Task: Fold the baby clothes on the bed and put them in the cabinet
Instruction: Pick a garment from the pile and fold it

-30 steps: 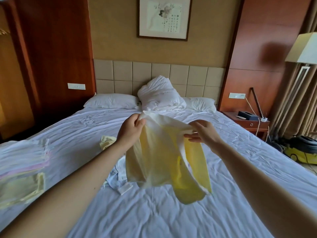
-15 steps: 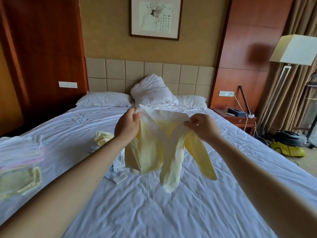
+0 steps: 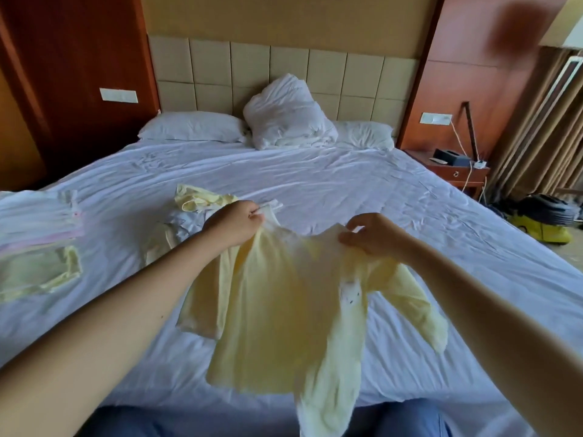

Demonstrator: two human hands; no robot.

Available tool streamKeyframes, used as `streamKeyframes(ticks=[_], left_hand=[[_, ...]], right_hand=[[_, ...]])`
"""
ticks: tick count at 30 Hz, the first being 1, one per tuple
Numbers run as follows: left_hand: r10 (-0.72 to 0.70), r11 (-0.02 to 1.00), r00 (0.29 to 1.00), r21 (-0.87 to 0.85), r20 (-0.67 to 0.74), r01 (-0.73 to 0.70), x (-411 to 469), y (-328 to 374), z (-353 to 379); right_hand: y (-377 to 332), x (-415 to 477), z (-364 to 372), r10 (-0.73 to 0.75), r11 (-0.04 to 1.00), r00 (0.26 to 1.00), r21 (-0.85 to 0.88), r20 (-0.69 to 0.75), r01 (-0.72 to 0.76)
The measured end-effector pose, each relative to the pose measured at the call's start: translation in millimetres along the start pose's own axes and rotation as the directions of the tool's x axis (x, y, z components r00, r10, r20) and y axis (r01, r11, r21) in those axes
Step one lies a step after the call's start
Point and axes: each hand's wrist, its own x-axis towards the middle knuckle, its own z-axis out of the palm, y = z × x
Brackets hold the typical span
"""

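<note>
- Creased white bed sheet (image 3: 347, 190) fills the view, with the padded headboard (image 3: 284, 67) at 12 o'clock and the nightstand (image 3: 454, 171) at 2 o'clock.
- Yellow baby garment (image 3: 284, 310): held in the air over the near part of the bed by its top edge. It is not yet laid flat.
- Left hand (image 3: 233, 223): fingers curled, pinching the top edge at the garment's 10 o'clock corner.
- Right hand (image 3: 375, 236): fingers curled, pinching the top edge at the 2 o'clock corner.
- Key relation: the garment hangs from both hands toward 6 o'clock, i.e. toward me.
  - Its long axis runs 12-to-6, and the top edge runs 9-to-3 between the hands.
  - The hands are roughly level, so neither is clearly nearer.
- Judgement: to spread it, both hands should lower together, so the hem at 6 o'clock meets the sheet first.
- Counts:
  - One garment in hand.
  - One folded stack (image 3: 38, 222) at 9 o'clock, its layers too blurred to count.
  - One loose pile (image 3: 195, 200) at 11 o'clock, just beyond the left hand, with at least a yellow and a white piece.
  - Two flat pillows (image 3: 192, 126).
  - One heap of bunched white bedding (image 3: 287, 115).
- Cabinet: not identifiable in view.
</note>
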Motion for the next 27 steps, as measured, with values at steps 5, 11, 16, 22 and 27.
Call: streamKeyframes(ticks=[5, 11, 16, 22, 27], left_hand=[[-0.078, 0.993, 0.989, 0.098, 0.124, 0.066, 26.9, -30.9, 71.4], [-0.142, 0.985, 0.986, 0.11, 0.086, 0.133, 72.4, -62.7, 151.2], [-0.039, 0.987, 0.995, 0.16, 0.087, 0.025, 97.1, -94.4, 199.9], [0.013, 0.991, 0.998, 0.13, 0.054, -0.02, 89.8, -112.9, 224.6], [-0.034, 0.995, 0.99, 0.099, 0.138, 0.02, 85.5, -105.0, 205.4]], right_hand=[[46.6, 50.1, 48.5, 0.024, 0.985, 0.999, -0.173, 0.033, -0.018], [96.2, 113.6, 95.5, 0.072, 0.948, 0.995, -0.305, -0.065, -0.089], [129.6, 148.5, 133.7, 0.11, 0.928, 0.991, -0.348, -0.076, -0.13], [152.1, 139.8, 162.1, 0.079, 0.941, 0.99, -0.319, -0.115, -0.112], [141.1, 131.3, 154.9, 0.158, 0.916, 0.987, -0.368, -0.037, -0.161]])
